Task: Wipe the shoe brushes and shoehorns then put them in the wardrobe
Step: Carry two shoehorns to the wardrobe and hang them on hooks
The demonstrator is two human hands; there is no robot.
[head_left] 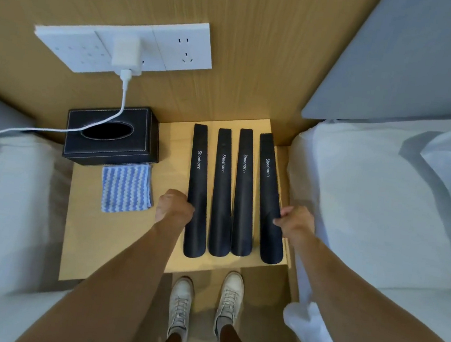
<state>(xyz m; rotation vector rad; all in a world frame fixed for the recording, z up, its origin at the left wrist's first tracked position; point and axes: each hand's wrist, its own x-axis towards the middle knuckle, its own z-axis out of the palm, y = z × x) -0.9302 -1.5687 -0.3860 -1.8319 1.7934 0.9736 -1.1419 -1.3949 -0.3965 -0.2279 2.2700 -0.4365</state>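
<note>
Centre frame, four shoehorns (233, 194) lie side by side on table (116, 243); left hand (174, 206) and right hand (295, 220) grip outermost ones, fingers curled. Striped cloth (126, 188) sits idle at left; no brushes visible; wardrobe step pending.

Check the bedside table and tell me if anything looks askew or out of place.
Little stands out. The four shoehorns lie side by side; only the rightmost shoehorn is slightly angled, its wide end near the table's right edge. The charger cable drapes across the tissue box. The striped cloth lies flat, slightly skewed. No shoe brushes are visible.
</note>
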